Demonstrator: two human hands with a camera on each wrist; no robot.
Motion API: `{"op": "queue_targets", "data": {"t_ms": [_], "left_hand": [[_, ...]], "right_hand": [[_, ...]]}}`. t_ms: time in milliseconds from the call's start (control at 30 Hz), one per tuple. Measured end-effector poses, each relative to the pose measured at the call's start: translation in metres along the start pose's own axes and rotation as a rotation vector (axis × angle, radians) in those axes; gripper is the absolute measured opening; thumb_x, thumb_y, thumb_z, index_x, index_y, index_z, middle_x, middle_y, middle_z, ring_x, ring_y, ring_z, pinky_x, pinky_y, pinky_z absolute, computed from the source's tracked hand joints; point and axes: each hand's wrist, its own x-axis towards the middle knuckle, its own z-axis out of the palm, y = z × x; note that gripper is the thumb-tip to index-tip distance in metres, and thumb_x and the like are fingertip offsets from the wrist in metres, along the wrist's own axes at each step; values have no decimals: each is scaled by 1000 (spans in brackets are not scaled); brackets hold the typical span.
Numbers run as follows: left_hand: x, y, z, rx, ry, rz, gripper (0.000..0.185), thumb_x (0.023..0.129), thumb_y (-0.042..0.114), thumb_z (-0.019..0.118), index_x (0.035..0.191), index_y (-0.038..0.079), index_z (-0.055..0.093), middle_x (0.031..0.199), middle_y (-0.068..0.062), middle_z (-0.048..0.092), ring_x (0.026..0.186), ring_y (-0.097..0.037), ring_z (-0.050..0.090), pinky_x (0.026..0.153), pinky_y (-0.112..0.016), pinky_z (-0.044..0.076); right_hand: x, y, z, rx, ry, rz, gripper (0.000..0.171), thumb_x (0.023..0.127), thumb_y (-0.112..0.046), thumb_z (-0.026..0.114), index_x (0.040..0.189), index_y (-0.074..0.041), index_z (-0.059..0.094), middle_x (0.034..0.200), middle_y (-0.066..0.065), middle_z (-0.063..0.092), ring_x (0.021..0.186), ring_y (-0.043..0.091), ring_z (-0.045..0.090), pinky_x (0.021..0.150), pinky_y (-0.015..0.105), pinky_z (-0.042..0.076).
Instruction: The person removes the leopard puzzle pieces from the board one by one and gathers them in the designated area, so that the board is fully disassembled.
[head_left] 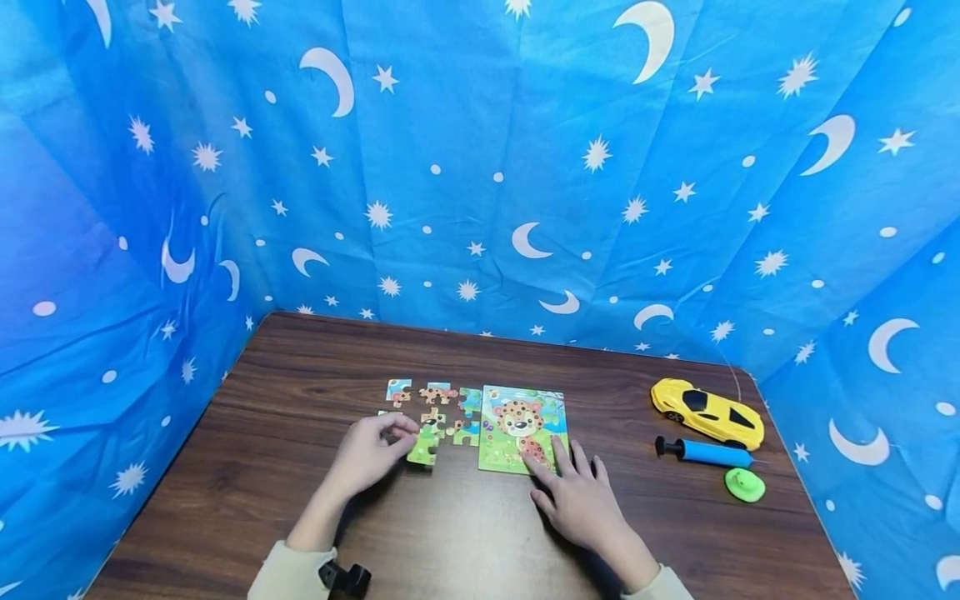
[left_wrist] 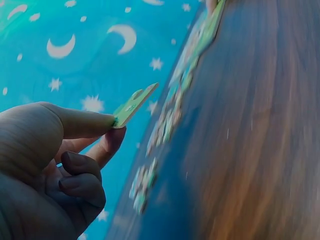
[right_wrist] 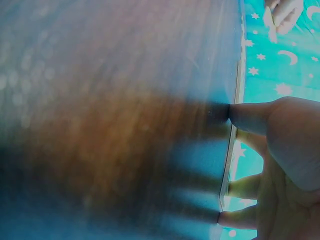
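A puzzle board (head_left: 522, 427) with a spotted cat picture lies on the brown table (head_left: 315, 392). Several loose puzzle pieces (head_left: 438, 393) lie just left of it. My left hand (head_left: 369, 454) pinches a green puzzle piece (head_left: 423, 448) between thumb and forefinger, lifted a little off the table (left_wrist: 134, 104). My right hand (head_left: 579, 498) rests flat with straight fingers on the board's near right corner. In the right wrist view its fingertips (right_wrist: 240, 116) press the board's thin edge (right_wrist: 231, 150).
A yellow toy car (head_left: 707, 412), a blue hand pump (head_left: 705, 452) and a green object (head_left: 745, 485) lie at the table's right. Blue cloth with moons and stars (head_left: 480, 167) walls in the table on three sides.
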Motion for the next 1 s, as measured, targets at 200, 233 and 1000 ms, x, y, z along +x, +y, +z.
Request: {"op": "queue_targets", "data": {"t_ms": [200, 233, 1000], "left_hand": [[-9, -22, -20, 68, 21, -86, 9, 91, 15, 80, 96, 22, 78, 83, 11, 72, 71, -10, 62, 70, -35, 46], [-10, -25, -23, 73, 22, -94, 8, 91, 15, 80, 96, 21, 78, 83, 11, 72, 75, -10, 63, 73, -36, 46], [-19, -46, -33, 211, 38, -158, 5, 91, 17, 78, 95, 19, 77, 82, 10, 69, 78, -12, 63, 76, -42, 46]], "right_hand": [[0, 0, 1, -8, -2, 3, 52, 105, -45, 58, 155, -36, 50, 163, 20, 36, 147, 49, 33, 107, 75, 28], [0, 0, 2, -10, -1, 3, 52, 105, -46, 58, 155, -36, 50, 163, 20, 36, 147, 49, 33, 107, 75, 28], [1, 0, 0, -28, -4, 4, 52, 104, -47, 59, 154, -36, 50, 162, 20, 37, 146, 49, 33, 108, 75, 27]]}}
